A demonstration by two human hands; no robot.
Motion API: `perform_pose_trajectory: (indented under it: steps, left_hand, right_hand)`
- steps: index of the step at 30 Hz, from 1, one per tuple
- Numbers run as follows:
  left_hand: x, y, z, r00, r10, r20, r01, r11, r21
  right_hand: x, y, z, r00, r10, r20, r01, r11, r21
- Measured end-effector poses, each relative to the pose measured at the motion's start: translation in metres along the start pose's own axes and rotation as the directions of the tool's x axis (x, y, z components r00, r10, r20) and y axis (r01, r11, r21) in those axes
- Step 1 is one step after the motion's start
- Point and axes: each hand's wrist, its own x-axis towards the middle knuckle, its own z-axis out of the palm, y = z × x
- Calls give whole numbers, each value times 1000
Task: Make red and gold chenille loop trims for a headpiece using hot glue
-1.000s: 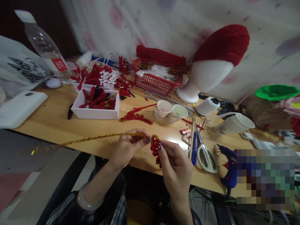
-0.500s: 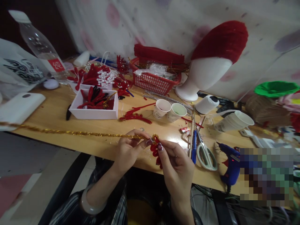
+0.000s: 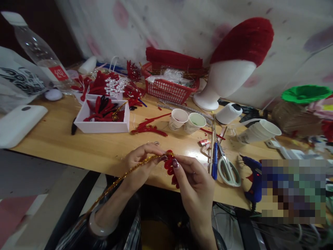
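My left hand (image 3: 139, 168) pinches a strand of gold tinsel pipe cleaner (image 3: 122, 177) close to its end. The strand's long tail runs back over the left wrist toward the lower left. In my right hand (image 3: 196, 180), closed between thumb and fingers, is a small piece made of red fuzzy loops (image 3: 170, 166). The gold strand meets the top of this red piece between the two sets of fingertips. How the strand is fixed there is hidden by the fingers. Both hands are above the front edge of the table.
Behind the hands stand a white box (image 3: 104, 126) of red and black pieces and two paper cups (image 3: 179, 119). Scissors (image 3: 229, 170), a blue pen (image 3: 214, 161) and a blue glue gun (image 3: 255, 180) lie right. Farther back are a red basket (image 3: 169, 92) and a white foam head (image 3: 226, 80).
The gold strand's tail has swung from stretching left across the table to hanging down over my left forearm. Both hands stay at the red piece. The view has shifted slightly.
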Motion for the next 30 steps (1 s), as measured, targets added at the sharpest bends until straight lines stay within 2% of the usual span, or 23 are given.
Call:
perform_pose_trajectory:
  steps: [3, 8, 11, 17, 22, 30]
  left_hand:
    - [-1, 5, 1, 999, -41, 4, 41, 999, 9]
    - [-6, 11, 6, 969, -241, -48, 241, 970, -14]
    - [-6, 13, 7, 954, -297, -30, 297, 955, -13]
    - [0, 19, 7, 947, -321, 5, 321, 947, 11]
    - [1, 21, 8, 964, -261, -54, 266, 946, 182]
    - [2, 20, 6, 963, -263, -57, 269, 922, 279]
  right_hand:
    - [0, 0, 1, 1000, -15, -9, 14, 999, -33]
    - [0, 0, 1, 996, -84, -34, 80, 992, -99]
    - [1, 0, 1, 994, -103, -28, 98, 985, -143]
    - [3, 6, -2, 979, -206, -2, 199, 949, -243]
    - [3, 11, -3, 955, -292, 61, 295, 894, -338]
    - [5, 10, -7, 927, -356, 120, 374, 849, -372]
